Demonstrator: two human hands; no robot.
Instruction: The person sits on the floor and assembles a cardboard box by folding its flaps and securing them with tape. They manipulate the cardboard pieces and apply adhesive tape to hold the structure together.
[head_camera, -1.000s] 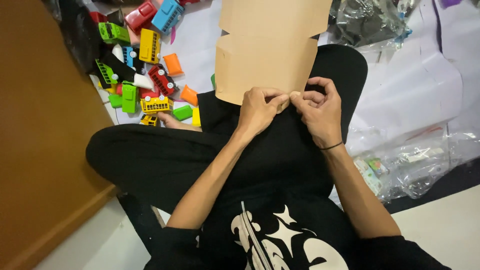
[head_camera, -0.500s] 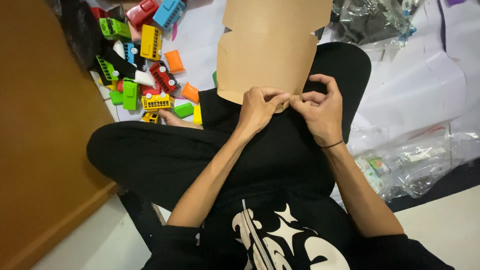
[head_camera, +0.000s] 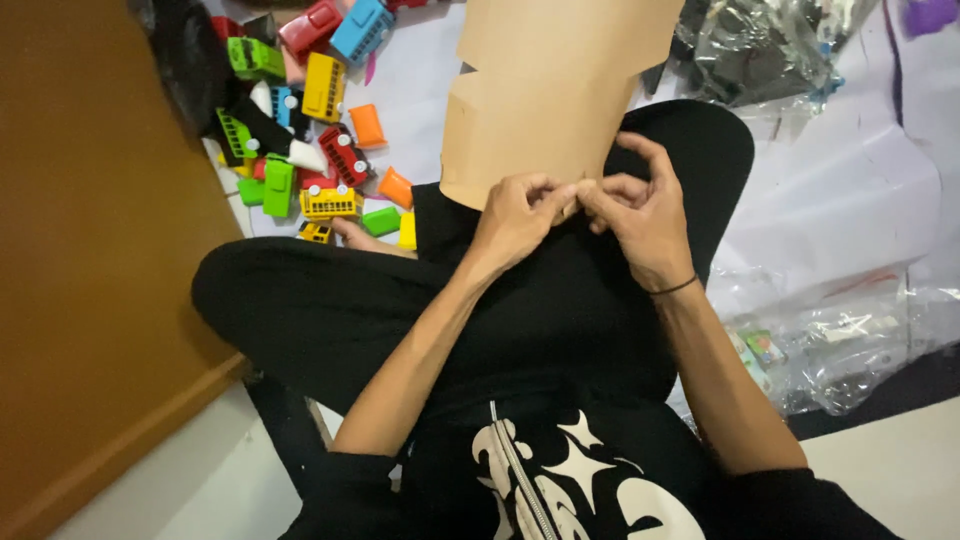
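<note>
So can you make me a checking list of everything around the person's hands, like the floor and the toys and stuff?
Surface: white sheet spread over the floor; the person sits cross-legged on it.
Job's things: brown cardboard piece, notched on its left edge, lower edge at the hands.
Clutter: pile of colourful toy buses and cars at the upper left; clear plastic bags at the right, another crumpled bag at the top.
Hands: left hand and right hand both pinch the cardboard's lower edge, fingertips close together.
Cables: nothing seen.
Surroundings: brown wooden panel on the left.
</note>
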